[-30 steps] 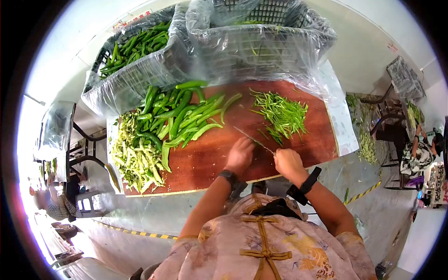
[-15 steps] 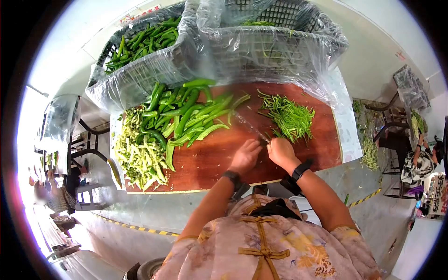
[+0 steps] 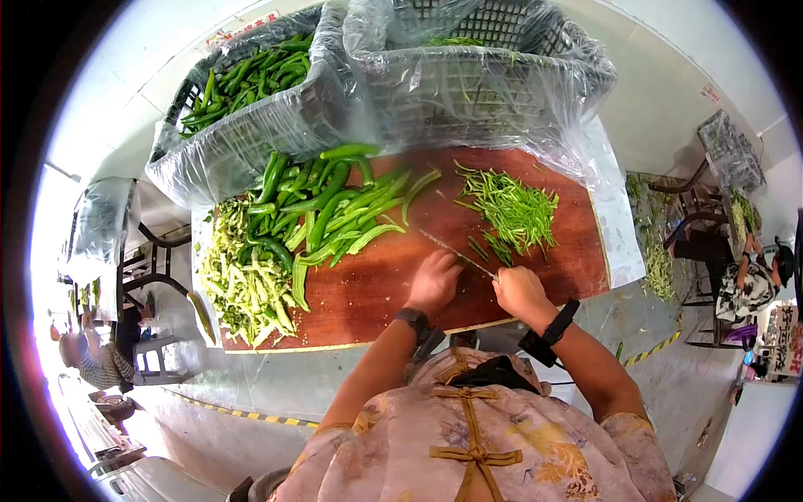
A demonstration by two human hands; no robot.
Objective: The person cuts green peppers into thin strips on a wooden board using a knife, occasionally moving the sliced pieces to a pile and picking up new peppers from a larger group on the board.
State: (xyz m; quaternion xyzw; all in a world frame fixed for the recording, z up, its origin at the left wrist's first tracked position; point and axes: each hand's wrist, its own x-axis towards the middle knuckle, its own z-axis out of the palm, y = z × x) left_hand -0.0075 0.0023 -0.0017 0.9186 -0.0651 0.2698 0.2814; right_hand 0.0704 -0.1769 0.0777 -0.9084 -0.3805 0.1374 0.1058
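My right hand [image 3: 520, 290] is closed round the handle of a thin-bladed knife [image 3: 457, 252], whose blade slants up and left above the board. Close beside the blade is my left hand [image 3: 433, 283], its fingers curled and pressed together; what lies under them is hidden. Ahead of the left hand, slit long green peppers [image 3: 368, 219] lie with their cut sides showing, next to whole green peppers [image 3: 322, 197]. Beyond the right hand sits a heap of thin green pepper strips [image 3: 512, 209], with a few short bits at its near end.
Pale seedy pepper cores [image 3: 247, 289] are piled on the left of the reddish-brown board [image 3: 368, 297]. Behind stand two plastic-lined crates, a left one [image 3: 276, 113] with green peppers and a right one [image 3: 493, 88] with some greens. Other people [image 3: 100, 360] sit at both sides.
The knife and my right hand have moved slightly right and nearer to me. My left hand has shifted a little down. Short green bits now show beside the strip heap.
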